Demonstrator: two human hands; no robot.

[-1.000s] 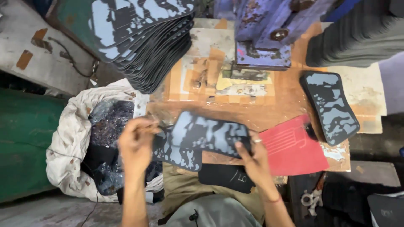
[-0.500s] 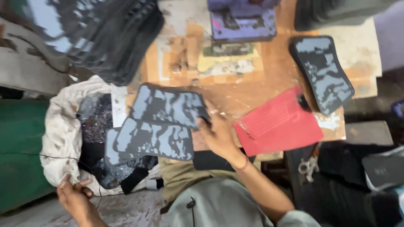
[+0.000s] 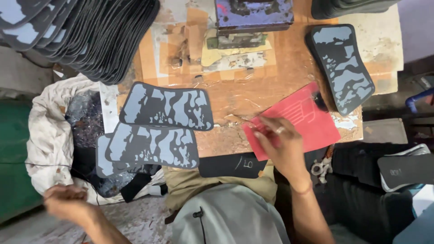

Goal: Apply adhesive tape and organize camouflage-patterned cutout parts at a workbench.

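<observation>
Beside the red sheet (image 3: 294, 122) on the worktop (image 3: 235, 97), two camouflage pads (image 3: 165, 108) now lie released; right hand (image 3: 282, 144) has moved onto the sheet, fingers loosely together; left hand (image 3: 68, 203) dropped low by the white sack (image 3: 45, 135), its grip blurred, cannot tell.

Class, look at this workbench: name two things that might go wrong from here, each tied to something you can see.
1. The lower camouflage-patterned panel overhangs the table edge above the white sack; it might slide off.
2. The right hand rests on the red sheet, which also overhangs and might shift.
</observation>
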